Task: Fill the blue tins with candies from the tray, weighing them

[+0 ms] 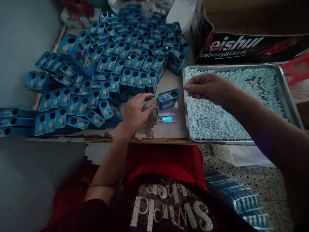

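Note:
A blue candy box (168, 98) with a dark round hole in its top stands on a small scale (167, 112) with a lit display. Just left of that box is my left hand (137, 112), thumb and fingers apart with nothing between them. To the box's right, my right hand (202, 87) hovers over the left edge of a metal tray (187, 109). Its fingertips are pinched together; whatever they hold, if anything, is too small to make out. Small pale blue candies (217, 119) cover most of the tray's bottom.
Many blue boxes (135, 61) stand in rows on the left and back of the table (173, 130). A black printed carton (241, 48) is behind the tray. Below on the right, wrapped blue packs (241, 199) lie near a white crate (222, 154).

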The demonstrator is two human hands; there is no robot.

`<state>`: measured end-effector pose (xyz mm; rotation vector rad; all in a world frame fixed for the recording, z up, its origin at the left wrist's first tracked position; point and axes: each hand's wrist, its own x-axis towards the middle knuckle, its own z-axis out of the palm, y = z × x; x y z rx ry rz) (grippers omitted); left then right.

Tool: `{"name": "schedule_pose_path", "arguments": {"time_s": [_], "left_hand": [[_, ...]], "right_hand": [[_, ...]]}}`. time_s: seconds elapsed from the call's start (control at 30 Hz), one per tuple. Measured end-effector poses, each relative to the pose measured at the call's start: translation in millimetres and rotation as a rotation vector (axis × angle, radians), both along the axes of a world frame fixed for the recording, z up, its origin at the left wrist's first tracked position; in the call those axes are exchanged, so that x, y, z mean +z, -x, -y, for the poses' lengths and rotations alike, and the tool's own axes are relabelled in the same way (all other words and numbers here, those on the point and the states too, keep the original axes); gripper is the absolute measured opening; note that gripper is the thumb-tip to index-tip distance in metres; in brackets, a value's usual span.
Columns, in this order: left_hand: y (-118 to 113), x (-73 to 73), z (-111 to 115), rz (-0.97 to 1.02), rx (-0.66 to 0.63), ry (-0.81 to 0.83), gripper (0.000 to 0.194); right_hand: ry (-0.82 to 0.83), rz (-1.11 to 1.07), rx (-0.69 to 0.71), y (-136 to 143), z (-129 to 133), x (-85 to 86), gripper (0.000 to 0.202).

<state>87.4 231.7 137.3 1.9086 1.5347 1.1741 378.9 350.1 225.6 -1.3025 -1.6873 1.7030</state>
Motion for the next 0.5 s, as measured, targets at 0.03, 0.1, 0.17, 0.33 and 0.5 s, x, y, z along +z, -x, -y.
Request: {"name": "schedule_pose_path", "arguments": {"time_s": [0.03,0.1,0.17,0.33,0.5], "left_hand": [[2,0.0,1,0.003,0.005,0.012,0.041],[8,-2.0,5,0.017,0.02,0.043,0.043],[13,-5.6,8,0.037,0.042,0.068,0.046],[18,-10.3,8,0.077,0.039,0.102,0.043],[14,-5.9,4,0.104,-0.012,0.072,0.041]], "right_hand": [[-0.001,0.013,0.032,7,-3,-0.3,0.036],[-0.012,0.048,0.066,16,-11,-3.4,0.039],[-0.046,0.075,0.071,20,-17,-8.1,0.04],[-0.055,0.119,0.059,23,-21,-17.0,0.032],[-0.037,0.13,0.102,23,-21,-21.8,0.029]]}}
